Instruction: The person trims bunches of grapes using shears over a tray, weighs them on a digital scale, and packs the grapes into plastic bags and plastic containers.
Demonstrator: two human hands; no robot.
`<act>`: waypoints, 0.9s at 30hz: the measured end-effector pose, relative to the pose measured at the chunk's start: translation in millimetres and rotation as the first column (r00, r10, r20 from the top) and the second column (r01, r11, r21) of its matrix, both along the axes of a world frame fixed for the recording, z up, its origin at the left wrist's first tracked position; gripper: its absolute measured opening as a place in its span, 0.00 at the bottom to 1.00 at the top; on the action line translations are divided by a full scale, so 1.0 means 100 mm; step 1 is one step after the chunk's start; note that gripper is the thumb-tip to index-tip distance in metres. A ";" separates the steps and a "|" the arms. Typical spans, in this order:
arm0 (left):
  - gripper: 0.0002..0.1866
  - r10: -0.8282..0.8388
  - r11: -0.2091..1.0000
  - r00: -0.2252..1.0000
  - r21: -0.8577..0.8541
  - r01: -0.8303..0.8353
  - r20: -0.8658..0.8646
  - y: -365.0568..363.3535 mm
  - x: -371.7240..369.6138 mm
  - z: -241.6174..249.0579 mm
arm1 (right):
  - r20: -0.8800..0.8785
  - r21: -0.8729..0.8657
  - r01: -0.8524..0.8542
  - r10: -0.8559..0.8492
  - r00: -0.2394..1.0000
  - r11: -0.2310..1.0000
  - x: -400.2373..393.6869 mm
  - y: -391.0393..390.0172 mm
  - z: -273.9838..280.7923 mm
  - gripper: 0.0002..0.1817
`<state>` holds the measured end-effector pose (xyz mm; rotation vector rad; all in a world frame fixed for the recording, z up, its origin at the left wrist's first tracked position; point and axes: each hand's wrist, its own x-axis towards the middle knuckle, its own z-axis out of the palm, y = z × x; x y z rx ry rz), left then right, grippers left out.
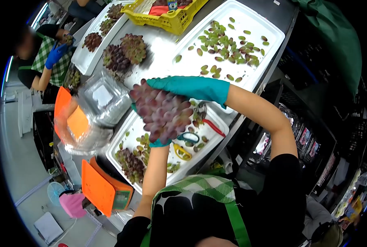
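A large purple succulent (160, 110) with a dense cluster of plump leaves is held up in front of me. My left hand (160, 143), in a teal glove, grips it from below and behind, most of its fingers hidden by the plant. Over the upper edge lies my right hand (187, 87), also gloved in teal, its fingers against the leaves. Beneath the plant is a white tray (115, 146) with loose green leaves and a smaller dark succulent (130, 164). Scissors with teal handles (188, 137), a yellow-handled tool (182, 152) and a red-handled tool (214, 127) lie in it.
Loose leaves are scattered on a second white tray (270, 31). A yellow crate (177, 22), whole succulents (123, 51) and clear plastic containers (103, 99) stand beyond. An orange scale (99, 187) is at the left. Across the table, a person wears blue gloves (55, 55).
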<state>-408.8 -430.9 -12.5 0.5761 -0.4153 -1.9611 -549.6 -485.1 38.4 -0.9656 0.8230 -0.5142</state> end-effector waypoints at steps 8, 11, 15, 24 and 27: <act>0.25 0.281 0.951 0.914 -0.215 -0.224 0.292 0.62 0.81 -0.13 | -0.940 -0.341 -0.609 -0.236 0.248 0.716 -0.30 0.74 -0.14 0.57; 0.25 0.335 0.930 0.875 -0.274 -0.246 0.349 0.70 0.99 -0.18 | -0.972 -0.185 -0.698 -0.231 0.028 0.691 -0.31 1.14 -0.48 0.63; 0.23 0.422 0.888 0.872 -0.306 -0.342 0.250 0.68 1.18 -0.15 | -0.880 -0.358 -0.655 -0.474 0.000 0.665 -0.20 1.30 -0.75 0.54; 0.21 0.393 0.870 0.910 -0.267 -0.415 -0.134 0.57 1.43 -0.14 | -0.651 -0.725 -0.279 -0.496 0.574 0.630 -0.13 1.61 0.11 0.31; 0.20 0.296 0.892 0.919 -0.270 -0.364 -0.261 0.55 1.51 -0.26 | -0.510 -0.803 -0.226 -0.440 0.739 0.551 0.09 1.77 0.44 0.29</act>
